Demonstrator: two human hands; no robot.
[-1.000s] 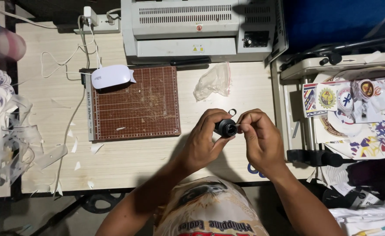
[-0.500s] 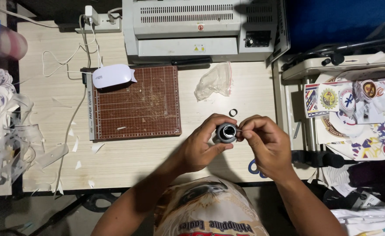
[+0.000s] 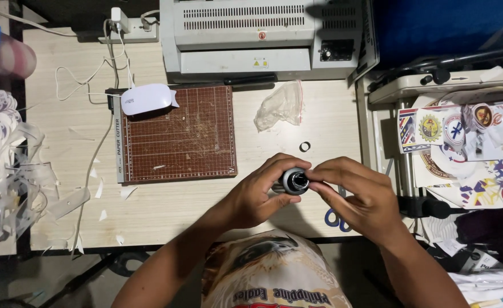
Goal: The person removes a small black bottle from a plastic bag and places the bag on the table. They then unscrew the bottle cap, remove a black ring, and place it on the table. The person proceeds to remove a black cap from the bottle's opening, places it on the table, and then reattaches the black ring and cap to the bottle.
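Both hands meet over the front of a pale wooden desk [image 3: 320,122]. My left hand [image 3: 257,191] grips a small round black and silver piece [image 3: 295,181] from the left side. My right hand [image 3: 357,197] pinches the same piece from the right with thumb and fingertips. A small dark ring [image 3: 305,146] lies loose on the desk just beyond the hands. What the round piece is exactly cannot be told.
A brown paper cutter mat [image 3: 177,137] with a white device [image 3: 146,98] on it lies left of the hands. A crumpled clear plastic bag [image 3: 280,105] and a grey laminator [image 3: 257,34] sit behind. Blue-handled scissors [image 3: 334,219] peek under my right hand. Printed stickers [image 3: 462,142] are at right, plastic scraps [image 3: 6,182] at left.
Both hands have shifted slightly toward me with the round piece, turning it so its silver face shows. The loose ring stays where it was.
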